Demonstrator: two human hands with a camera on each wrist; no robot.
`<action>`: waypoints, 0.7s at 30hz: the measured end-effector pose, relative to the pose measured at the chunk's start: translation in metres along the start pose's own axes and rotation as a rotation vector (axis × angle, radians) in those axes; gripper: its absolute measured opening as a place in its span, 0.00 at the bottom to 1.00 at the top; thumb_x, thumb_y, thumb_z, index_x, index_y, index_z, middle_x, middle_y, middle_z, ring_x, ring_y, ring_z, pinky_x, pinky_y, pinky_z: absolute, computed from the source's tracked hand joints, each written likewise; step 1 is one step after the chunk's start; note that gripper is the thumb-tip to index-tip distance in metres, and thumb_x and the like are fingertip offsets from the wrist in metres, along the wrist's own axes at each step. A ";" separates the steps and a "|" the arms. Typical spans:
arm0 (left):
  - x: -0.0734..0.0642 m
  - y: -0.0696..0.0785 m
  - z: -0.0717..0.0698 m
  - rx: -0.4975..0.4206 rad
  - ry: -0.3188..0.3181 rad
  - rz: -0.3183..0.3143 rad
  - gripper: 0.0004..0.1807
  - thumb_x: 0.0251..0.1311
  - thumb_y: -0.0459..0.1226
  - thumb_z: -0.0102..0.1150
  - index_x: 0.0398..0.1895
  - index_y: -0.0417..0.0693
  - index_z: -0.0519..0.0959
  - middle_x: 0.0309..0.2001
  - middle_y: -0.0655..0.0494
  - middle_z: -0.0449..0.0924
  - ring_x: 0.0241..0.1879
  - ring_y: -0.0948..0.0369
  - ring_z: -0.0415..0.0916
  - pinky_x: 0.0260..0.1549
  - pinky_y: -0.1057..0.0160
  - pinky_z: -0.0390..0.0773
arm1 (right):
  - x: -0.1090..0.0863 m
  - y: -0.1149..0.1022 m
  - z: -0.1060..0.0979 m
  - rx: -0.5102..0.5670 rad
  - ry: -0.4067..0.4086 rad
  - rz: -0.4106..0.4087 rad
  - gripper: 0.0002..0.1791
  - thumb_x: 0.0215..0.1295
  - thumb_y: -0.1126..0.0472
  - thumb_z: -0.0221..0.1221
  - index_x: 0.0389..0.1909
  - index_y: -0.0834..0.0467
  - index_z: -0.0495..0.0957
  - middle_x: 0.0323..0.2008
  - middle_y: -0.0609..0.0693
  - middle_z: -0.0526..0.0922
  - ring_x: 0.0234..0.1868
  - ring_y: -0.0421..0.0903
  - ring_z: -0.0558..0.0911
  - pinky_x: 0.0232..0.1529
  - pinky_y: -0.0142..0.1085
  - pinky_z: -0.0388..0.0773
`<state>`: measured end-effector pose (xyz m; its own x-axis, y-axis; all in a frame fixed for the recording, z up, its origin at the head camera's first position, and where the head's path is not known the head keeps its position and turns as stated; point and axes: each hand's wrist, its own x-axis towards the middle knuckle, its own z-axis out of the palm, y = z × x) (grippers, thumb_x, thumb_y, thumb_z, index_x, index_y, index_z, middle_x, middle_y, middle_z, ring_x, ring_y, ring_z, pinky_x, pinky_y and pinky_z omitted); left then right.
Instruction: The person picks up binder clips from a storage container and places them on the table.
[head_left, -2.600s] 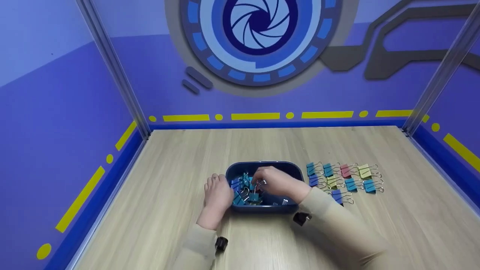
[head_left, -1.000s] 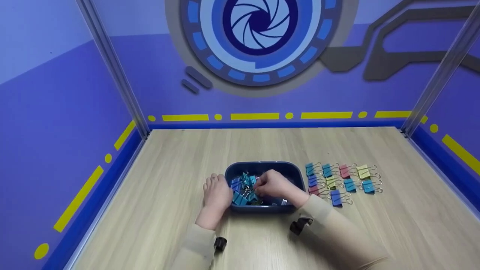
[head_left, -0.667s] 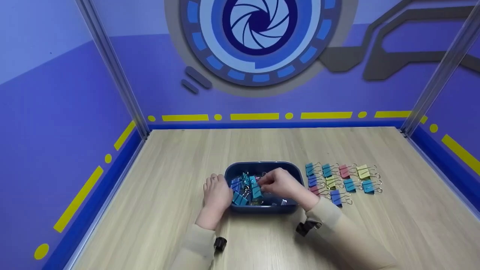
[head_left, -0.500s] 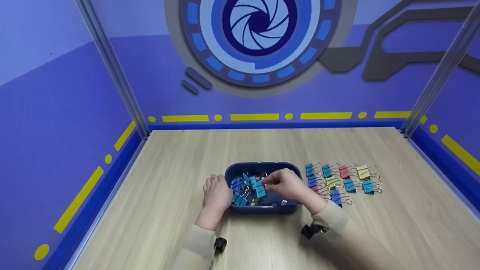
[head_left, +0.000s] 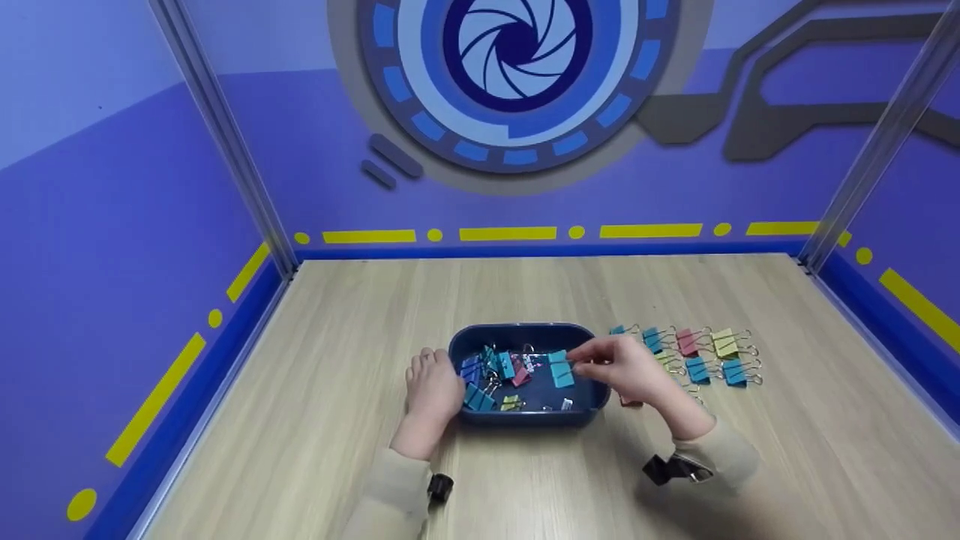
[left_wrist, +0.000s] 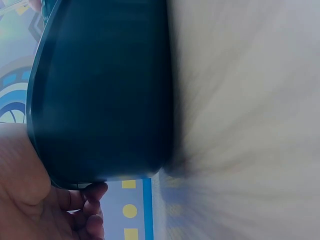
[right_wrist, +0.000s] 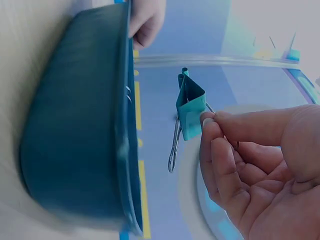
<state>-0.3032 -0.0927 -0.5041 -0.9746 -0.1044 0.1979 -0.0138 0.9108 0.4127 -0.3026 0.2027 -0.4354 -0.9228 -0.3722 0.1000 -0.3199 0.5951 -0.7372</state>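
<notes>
Head view: your dark blue bin [head_left: 525, 420] stands on the counter [head_left: 352, 337]. Your right hand [head_left: 628, 367] has its grip clamped by thumb and forefinger on a wire handle of one teal binder clip [head_left: 561, 369], held above the bin's right half. The right wrist view agrees: the clip hangs clear of the rim, its other handle free.

Your left hand [head_left: 435, 384] lies against the bin's left end. The left wrist view gives you fingers bent near the far corner; the thumb is out of sight, so you cannot tell whether that grip is clamped on the rim or only resting.

Bin contents: blue clips [head_left: 470, 369] at the left end; a tangle of teal clips [head_left: 480, 398] beside them, count uncertain; a pink clip [head_left: 520, 376] near the middle; a small yellow-green clip [head_left: 511, 403] and a silvery piece [head_left: 567, 404] by the near wall. Pinkish bits toward the far wall are too small to identify.

Right of the bin: loose clips [head_left: 735, 373] in teal, red and yellow. Your right hand covers part of this group; a red clip [head_left: 630, 402] beside the bin shows only partly. Both wrist views show the bin's outer wall, its interior mostly concealed.
</notes>
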 end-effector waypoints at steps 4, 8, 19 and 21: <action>0.000 0.000 -0.001 0.003 -0.022 -0.006 0.16 0.61 0.36 0.62 0.48 0.33 0.75 0.48 0.39 0.74 0.50 0.44 0.69 0.51 0.46 0.68 | -0.011 0.005 -0.015 -0.004 0.017 0.039 0.11 0.67 0.63 0.65 0.48 0.58 0.88 0.40 0.52 0.88 0.36 0.44 0.79 0.33 0.30 0.76; 0.000 0.000 -0.001 0.005 -0.037 -0.018 0.18 0.62 0.36 0.63 0.51 0.32 0.75 0.50 0.38 0.74 0.51 0.44 0.70 0.53 0.46 0.69 | -0.021 0.014 -0.031 0.011 0.031 0.059 0.11 0.67 0.62 0.66 0.48 0.59 0.87 0.41 0.53 0.87 0.37 0.43 0.80 0.34 0.30 0.78; 0.001 0.000 0.000 0.003 -0.024 -0.020 0.16 0.62 0.35 0.61 0.49 0.32 0.76 0.48 0.39 0.74 0.49 0.44 0.70 0.51 0.46 0.69 | -0.046 0.045 -0.076 0.062 0.056 0.101 0.15 0.69 0.61 0.64 0.53 0.64 0.84 0.48 0.61 0.86 0.37 0.36 0.82 0.36 0.29 0.80; 0.001 0.000 0.000 0.006 -0.031 -0.025 0.17 0.63 0.36 0.61 0.50 0.32 0.76 0.49 0.39 0.74 0.50 0.45 0.70 0.51 0.46 0.69 | -0.050 0.050 -0.084 0.047 0.061 0.120 0.16 0.69 0.61 0.64 0.53 0.65 0.84 0.53 0.64 0.84 0.38 0.33 0.81 0.36 0.29 0.80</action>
<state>-0.3045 -0.0926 -0.5036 -0.9804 -0.1151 0.1599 -0.0396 0.9102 0.4122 -0.2909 0.3114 -0.4212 -0.9656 -0.2555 0.0480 -0.1969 0.5981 -0.7769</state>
